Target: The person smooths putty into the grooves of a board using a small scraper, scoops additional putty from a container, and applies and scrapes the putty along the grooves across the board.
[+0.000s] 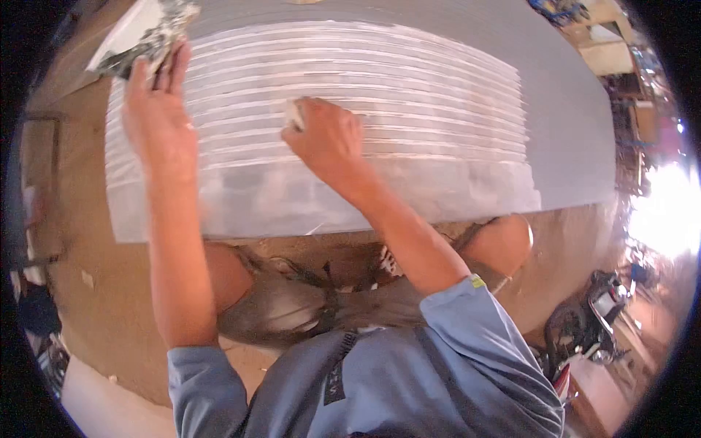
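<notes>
A large grey panel (573, 139) lies in front of me, with whitish parallel ridges (438, 95) running across its middle. At the upper left, my left hand (159, 117) holds a flat white board (131, 33) smeared with dark grey-green material, its fingers against the underside. Over the ridges, near the panel's middle, my right hand (325, 131) is closed round a small pale object (293, 115), mostly hidden by the fingers and blurred. A smooth pale band (467, 186) runs along the panel's near edge.
My bent knees are close to the panel's near edge, above brown ground (95, 306). A motorbike (584, 314) stands at the lower right. Shelves with clutter (642, 120) line the right side, beside a bright opening. A dark frame (44, 182) is at the left.
</notes>
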{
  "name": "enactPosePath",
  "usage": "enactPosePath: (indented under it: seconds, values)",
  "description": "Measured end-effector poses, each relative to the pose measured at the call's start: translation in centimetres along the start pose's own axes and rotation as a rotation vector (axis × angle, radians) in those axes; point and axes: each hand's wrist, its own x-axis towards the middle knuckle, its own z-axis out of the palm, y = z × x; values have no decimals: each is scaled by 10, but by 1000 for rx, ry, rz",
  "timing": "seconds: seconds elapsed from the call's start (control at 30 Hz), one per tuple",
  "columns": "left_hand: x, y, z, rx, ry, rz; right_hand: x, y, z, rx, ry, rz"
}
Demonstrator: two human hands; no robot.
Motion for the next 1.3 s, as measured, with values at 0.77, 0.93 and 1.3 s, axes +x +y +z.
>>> enactPosePath:
  seconds: [0.77,0.93,1.3]
  values:
    - [7,4,3,330,-25,-46,-80,307,-263,-522,189,506]
    - [12,-5,-20,223,-42,-27,-99,399,-299,-614,449,546]
    - [-8,1,6,56,-13,51,-47,42,-52,159,-45,69]
